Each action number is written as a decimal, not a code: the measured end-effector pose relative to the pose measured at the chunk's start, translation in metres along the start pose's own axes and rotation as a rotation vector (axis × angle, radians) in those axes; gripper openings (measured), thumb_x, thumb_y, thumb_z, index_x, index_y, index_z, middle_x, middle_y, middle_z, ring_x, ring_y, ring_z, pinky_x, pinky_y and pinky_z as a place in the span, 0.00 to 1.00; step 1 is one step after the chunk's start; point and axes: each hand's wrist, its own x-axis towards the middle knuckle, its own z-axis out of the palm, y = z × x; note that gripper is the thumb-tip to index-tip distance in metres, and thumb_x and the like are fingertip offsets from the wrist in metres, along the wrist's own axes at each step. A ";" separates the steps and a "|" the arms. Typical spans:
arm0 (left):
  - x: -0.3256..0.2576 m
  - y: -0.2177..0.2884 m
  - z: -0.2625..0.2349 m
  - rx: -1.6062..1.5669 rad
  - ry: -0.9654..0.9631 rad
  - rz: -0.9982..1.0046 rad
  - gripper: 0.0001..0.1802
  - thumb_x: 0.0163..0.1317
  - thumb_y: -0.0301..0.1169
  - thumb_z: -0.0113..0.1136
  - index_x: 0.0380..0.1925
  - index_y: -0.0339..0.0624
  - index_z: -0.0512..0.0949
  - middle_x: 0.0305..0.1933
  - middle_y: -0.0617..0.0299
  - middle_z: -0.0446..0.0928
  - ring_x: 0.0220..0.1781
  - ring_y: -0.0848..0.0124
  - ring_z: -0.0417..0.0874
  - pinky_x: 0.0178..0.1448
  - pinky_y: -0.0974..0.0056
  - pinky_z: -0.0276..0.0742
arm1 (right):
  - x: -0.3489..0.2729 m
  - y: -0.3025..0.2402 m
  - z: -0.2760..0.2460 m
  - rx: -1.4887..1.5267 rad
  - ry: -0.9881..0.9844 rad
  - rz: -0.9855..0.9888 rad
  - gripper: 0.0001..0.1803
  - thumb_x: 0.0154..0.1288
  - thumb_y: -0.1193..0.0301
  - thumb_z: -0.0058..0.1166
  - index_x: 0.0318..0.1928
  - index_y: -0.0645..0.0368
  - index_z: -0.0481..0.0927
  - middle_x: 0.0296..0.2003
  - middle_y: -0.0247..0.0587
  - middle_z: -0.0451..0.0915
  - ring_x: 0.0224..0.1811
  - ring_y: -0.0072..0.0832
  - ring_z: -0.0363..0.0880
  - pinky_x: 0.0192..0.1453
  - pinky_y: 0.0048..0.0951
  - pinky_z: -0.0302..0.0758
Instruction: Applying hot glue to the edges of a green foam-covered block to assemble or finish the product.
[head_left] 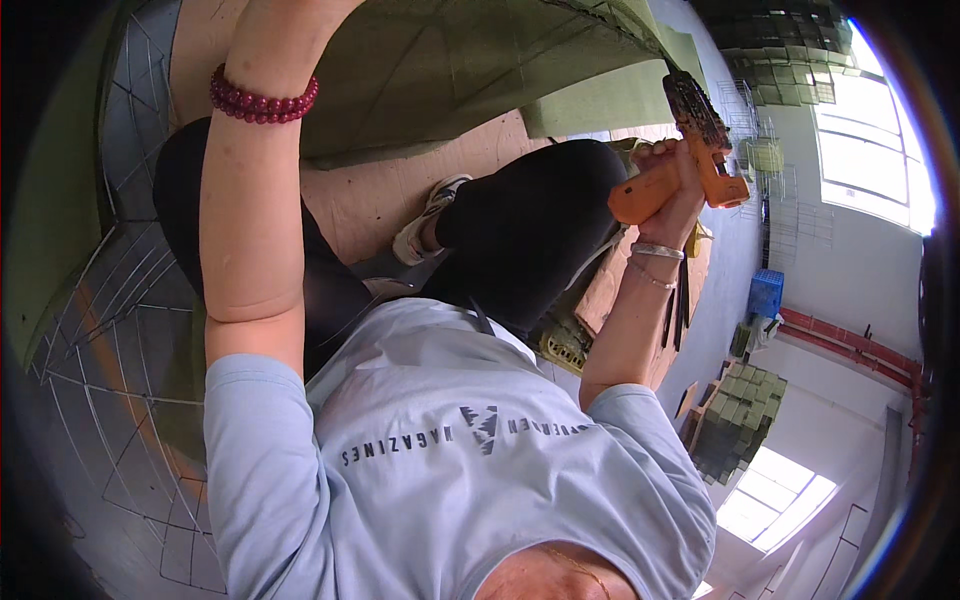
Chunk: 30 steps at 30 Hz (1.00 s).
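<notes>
My right hand point(682, 185) is wrapped round the grip of an orange gun-shaped tool point(722, 178) with a dark, worn metal nose. The nose points up at the edge of a large green sheet point(440, 75), which spreads over the area in front of my legs. Whether the nose touches the sheet I cannot tell. My left forearm point(255, 220), with a dark red bead bracelet point(262, 103), reaches up past the sheet's left side. The picture's upper edge cuts off my left hand, so its fingers are hidden.
Thin metal wire frames point(120, 400) stand close on my left. Brown cardboard point(350, 215) lies beneath my legs. Stacked green bundles point(738, 410) stand off to the right, near a blue crate point(766, 292) and red pipes point(850, 345). Another stack of green bundles point(785, 50) is at the upper right.
</notes>
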 end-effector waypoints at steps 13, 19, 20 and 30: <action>0.000 0.005 -0.006 0.060 -0.036 0.010 0.11 0.49 0.22 0.53 0.15 0.28 0.63 0.17 0.40 0.60 0.17 0.52 0.70 0.26 0.55 0.63 | 0.006 0.003 -0.007 0.013 0.008 0.030 0.07 0.66 0.69 0.50 0.35 0.61 0.73 0.27 0.40 0.74 0.30 0.34 0.75 0.41 0.39 0.75; -0.004 -0.006 0.005 -0.004 0.100 0.104 0.12 0.49 0.22 0.53 0.14 0.29 0.61 0.17 0.42 0.57 0.15 0.53 0.65 0.25 0.56 0.61 | 0.008 0.002 -0.005 0.015 -0.021 0.009 0.07 0.65 0.69 0.51 0.36 0.60 0.73 0.27 0.39 0.74 0.31 0.34 0.76 0.41 0.38 0.75; -0.003 -0.005 0.005 -0.015 0.137 0.143 0.12 0.49 0.22 0.53 0.14 0.29 0.61 0.16 0.42 0.57 0.15 0.53 0.65 0.25 0.56 0.61 | 0.008 0.003 -0.006 0.015 -0.021 0.009 0.07 0.65 0.69 0.51 0.36 0.60 0.73 0.27 0.39 0.74 0.31 0.34 0.76 0.41 0.38 0.75; -0.002 -0.005 -0.001 0.010 0.069 0.073 0.14 0.48 0.22 0.53 0.14 0.32 0.57 0.16 0.47 0.51 0.14 0.58 0.60 0.24 0.57 0.58 | 0.001 0.006 -0.003 0.030 -0.048 0.034 0.08 0.65 0.68 0.51 0.36 0.61 0.73 0.27 0.38 0.74 0.31 0.31 0.75 0.41 0.38 0.75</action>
